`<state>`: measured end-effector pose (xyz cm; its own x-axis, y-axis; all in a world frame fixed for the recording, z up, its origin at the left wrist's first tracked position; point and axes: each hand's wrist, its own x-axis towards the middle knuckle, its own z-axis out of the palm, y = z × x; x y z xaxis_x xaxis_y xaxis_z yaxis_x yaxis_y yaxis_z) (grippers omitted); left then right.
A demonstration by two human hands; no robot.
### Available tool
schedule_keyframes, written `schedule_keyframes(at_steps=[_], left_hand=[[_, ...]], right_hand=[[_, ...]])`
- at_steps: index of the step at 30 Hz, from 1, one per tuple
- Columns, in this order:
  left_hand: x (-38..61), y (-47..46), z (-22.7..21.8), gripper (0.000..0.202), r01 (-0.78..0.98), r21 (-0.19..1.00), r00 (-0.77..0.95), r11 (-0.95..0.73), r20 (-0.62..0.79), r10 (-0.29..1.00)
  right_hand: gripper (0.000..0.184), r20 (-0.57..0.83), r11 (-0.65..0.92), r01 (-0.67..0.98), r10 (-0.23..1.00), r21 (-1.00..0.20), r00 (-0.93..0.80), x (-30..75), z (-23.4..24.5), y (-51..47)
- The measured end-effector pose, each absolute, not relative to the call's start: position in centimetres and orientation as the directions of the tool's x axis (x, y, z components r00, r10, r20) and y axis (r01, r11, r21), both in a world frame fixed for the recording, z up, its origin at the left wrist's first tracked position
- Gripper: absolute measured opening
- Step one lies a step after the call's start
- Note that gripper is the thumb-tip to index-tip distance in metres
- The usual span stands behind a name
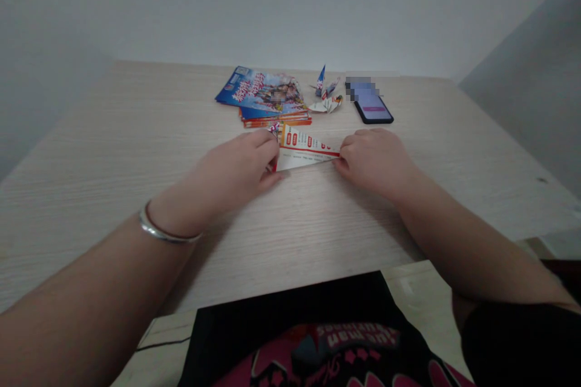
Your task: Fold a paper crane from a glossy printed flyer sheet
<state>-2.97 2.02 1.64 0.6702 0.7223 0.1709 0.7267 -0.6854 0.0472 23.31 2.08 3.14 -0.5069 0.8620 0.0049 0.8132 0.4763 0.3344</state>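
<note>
Between my two hands is a printed sheet of paper [304,146], folded into a long shape that narrows toward the right. My left hand [247,160] pinches its wide end, with the fingers curled and the thumb below. At the narrow tip, the closed fingers of my right hand [374,157] grip the paper. White areas, red lettering and an orange strip show on its upper face. Just beyond the paper lies a stack of colourful leaflets [263,91]. Two folded paper cranes [324,97] sit to the right of that stack.
A smartphone [374,106] with its screen lit lies right of the paper cranes. The pale wooden table [113,145] meets a grey wall at its back edge. Its front edge runs just ahead of my dark printed shirt [290,314].
</note>
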Motion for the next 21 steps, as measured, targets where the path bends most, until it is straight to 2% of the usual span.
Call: schedule_keyframes(at_steps=[2, 5, 8, 10, 13, 15, 18, 21], left_hand=[[-2.2, 1.8, 1.1, 0.034, 0.739, 0.073, 0.652, -0.67, 0.173, 0.738], [-2.1, 2.0, 0.0, 0.055, 0.688, 0.086, 0.701, -0.72, 0.179, 0.691], [-2.5, 2.4, -0.6, 0.052, 0.685, 0.078, 0.709, -0.725, 0.16, 0.687], [-2.5, 2.5, -0.6, 0.05, 0.682, 0.069, 0.714, -0.728, 0.151, 0.683], [-2.1, 2.1, -0.1, 0.057, 0.688, 0.112, 0.702, -0.717, 0.146, 0.697], [-1.7, 1.7, 0.2, 0.064, 0.695, 0.183, 0.682, -0.696, 0.14, 0.718], [-1.6, 1.4, 0.6, 0.062, 0.71, 0.272, 0.647, -0.65, 0.112, 0.754], [-1.7, 1.6, 0.5, 0.058, 0.722, 0.267, 0.64, -0.638, 0.093, 0.763]], right_hand=[[0.036, -0.007, 0.482, 0.811, 0.861, 0.332, -0.509, 23.0, 3.2, 2.1], [0.035, -0.019, 0.475, 0.82, 0.868, 0.321, -0.496, 22.8, 3.3, 2.2], [0.036, 0.018, 0.468, 0.841, 0.871, 0.271, -0.491, 22.9, 3.1, 2.4], [0.034, 0.079, 0.492, 0.852, 0.856, 0.177, -0.511, 22.8, 2.6, 2.5], [0.032, 0.187, 0.553, 0.833, 0.819, -0.006, -0.542, 22.2, 1.6, 2.6], [0.032, 0.201, 0.562, 0.823, 0.818, -0.084, -0.539, 21.7, 0.9, 2.8], [0.029, 0.184, 0.563, 0.811, 0.824, -0.16, -0.536, 21.3, 0.0, 3.2], [0.022, 0.181, 0.56, 0.787, 0.829, -0.26, -0.53, 21.3, -0.6, 3.8]])
